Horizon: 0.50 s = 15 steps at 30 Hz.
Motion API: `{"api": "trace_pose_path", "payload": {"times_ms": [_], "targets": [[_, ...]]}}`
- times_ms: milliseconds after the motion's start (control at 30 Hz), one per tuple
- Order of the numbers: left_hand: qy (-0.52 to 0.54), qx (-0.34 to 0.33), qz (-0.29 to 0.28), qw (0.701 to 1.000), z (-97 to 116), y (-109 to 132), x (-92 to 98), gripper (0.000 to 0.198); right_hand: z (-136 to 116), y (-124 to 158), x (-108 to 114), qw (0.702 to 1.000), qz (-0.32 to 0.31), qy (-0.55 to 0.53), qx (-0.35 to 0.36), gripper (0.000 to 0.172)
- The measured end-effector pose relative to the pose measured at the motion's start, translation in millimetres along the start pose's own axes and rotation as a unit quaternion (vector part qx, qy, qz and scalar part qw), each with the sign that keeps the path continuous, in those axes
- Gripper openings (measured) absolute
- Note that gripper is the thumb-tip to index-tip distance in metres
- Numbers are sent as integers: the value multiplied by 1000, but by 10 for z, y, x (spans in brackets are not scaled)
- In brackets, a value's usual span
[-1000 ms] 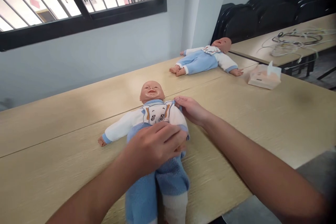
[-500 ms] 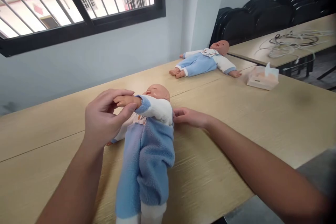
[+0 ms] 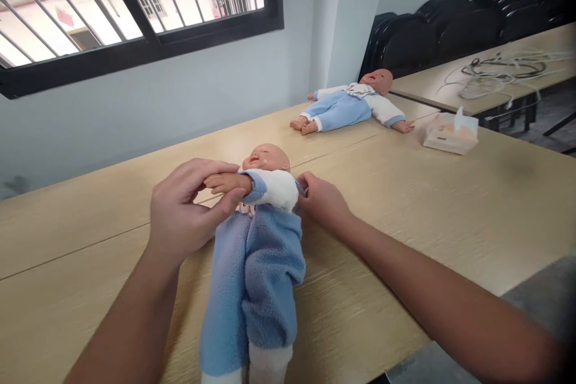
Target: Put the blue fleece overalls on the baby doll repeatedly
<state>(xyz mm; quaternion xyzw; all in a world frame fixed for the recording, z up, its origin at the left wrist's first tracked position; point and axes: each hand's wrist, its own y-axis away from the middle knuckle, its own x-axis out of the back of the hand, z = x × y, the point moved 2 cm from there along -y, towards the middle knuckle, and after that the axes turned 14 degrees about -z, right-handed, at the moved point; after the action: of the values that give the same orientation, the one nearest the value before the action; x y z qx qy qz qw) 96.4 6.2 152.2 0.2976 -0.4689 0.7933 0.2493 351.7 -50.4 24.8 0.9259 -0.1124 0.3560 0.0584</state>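
Note:
A baby doll in a white top and blue fleece trousers lies on the table, its legs toward me and its body turned partly to the left. Wrapped around the doll's hand and wrist, my left hand keeps that arm bent across the chest. On the other side, my right hand pinches at the back of the doll's clothes, where a bit of blue cloth shows by the fingertips. The doll's other arm is hidden behind my left hand.
A second doll in similar clothes lies on its back on the table near the wall. To its right stands a tissue box. Coiled cables lie on another table, with stacked black chairs behind.
The doll's held arm and my left hand have shifted slightly right and down. My right hand has turned and drawn its fingers together at the doll's back, where blue cloth now shows.

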Motion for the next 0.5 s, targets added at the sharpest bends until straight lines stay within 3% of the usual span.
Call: {"api": "trace_pose_path", "payload": {"times_ms": [100, 233, 367, 500], "targets": [[-3, -3, -1, 1000, 2, 7, -25, 19, -1, -31, 19, 972, -96, -205, 58, 13], [-10, -9, -2, 1000, -4, 10, -28, 19, 37, -82, 37, 869, -195, -449, 75, 17], [-18, -22, -6, 1000, 14, -3, -34, 18, 86, -105, 6, 821, -233, -520, 48, 27], [-20, -31, -7, 999, 26, -14, -42, 18, 117, -107, -19, 815, -271, -512, 30, 35]]}}
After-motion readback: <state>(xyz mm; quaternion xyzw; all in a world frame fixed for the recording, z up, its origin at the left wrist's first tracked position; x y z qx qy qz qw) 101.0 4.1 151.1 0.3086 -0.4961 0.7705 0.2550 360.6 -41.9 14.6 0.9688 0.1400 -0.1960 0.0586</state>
